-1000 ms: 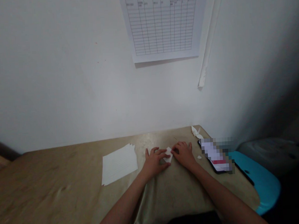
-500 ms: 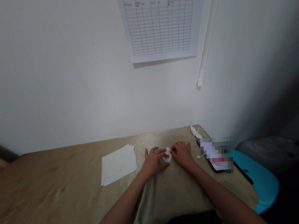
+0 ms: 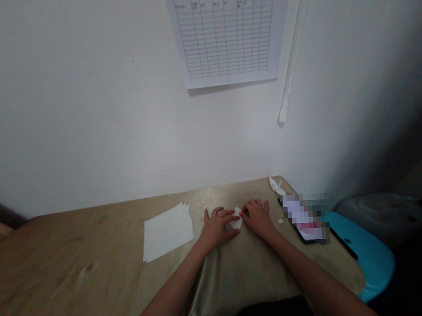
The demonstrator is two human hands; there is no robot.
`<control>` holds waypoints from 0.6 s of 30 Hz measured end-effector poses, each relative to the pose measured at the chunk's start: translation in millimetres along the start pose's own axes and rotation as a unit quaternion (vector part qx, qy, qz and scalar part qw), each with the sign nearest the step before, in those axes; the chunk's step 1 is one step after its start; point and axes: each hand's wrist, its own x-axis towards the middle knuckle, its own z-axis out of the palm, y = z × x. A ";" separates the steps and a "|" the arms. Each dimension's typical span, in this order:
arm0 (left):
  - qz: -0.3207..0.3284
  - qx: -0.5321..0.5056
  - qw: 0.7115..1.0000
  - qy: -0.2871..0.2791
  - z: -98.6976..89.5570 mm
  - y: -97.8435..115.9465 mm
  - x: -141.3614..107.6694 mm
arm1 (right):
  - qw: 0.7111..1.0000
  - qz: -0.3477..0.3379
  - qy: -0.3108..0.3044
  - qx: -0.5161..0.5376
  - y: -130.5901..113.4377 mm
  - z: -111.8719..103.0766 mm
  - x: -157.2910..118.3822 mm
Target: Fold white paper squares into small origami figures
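A small folded white paper [image 3: 237,221] lies on the table between my two hands. My left hand [image 3: 219,227] rests on its left side, fingers spread, with the index fingertip and thumb on the paper. At its right edge, my right hand [image 3: 257,215] has its fingers bent together, pinching or pressing the paper's edge. A stack of white sheets [image 3: 168,233] lies to the left of my left hand.
A folded white paper piece [image 3: 276,186] sits at the table's back right corner, and a small scrap [image 3: 280,221] lies nearer. A phone [image 3: 302,221], partly pixelated, is at right, beside a turquoise stool [image 3: 373,251]. A printed chart [image 3: 229,39] hangs on the wall.
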 end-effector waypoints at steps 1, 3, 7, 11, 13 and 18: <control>0.001 0.001 1.000 0.001 -0.4 0.0 -0.1 | 1.000 0.000 0.000 0.003 -0.1 0.0 -0.1; -0.001 0.004 1.000 0.001 -1.1 -0.1 -0.1 | 1.000 -0.001 0.002 0.007 0.0 0.2 -0.5; -0.016 0.012 1.000 -0.010 -1.3 -1.5 0.4 | 1.000 -0.014 -0.001 0.005 2.9 -0.1 -1.7; -0.028 0.016 0.999 -0.015 0.3 -3.6 1.5 | 0.999 -0.039 -0.019 0.029 9.0 -3.7 -4.2; -0.030 0.019 0.999 -0.013 1.3 -4.4 1.9 | 0.998 -0.046 -0.029 0.044 11.2 -6.5 -5.9; -0.032 0.028 0.999 -0.007 1.8 -4.2 1.8 | 0.997 -0.048 -0.043 0.050 12.1 -10.5 -8.3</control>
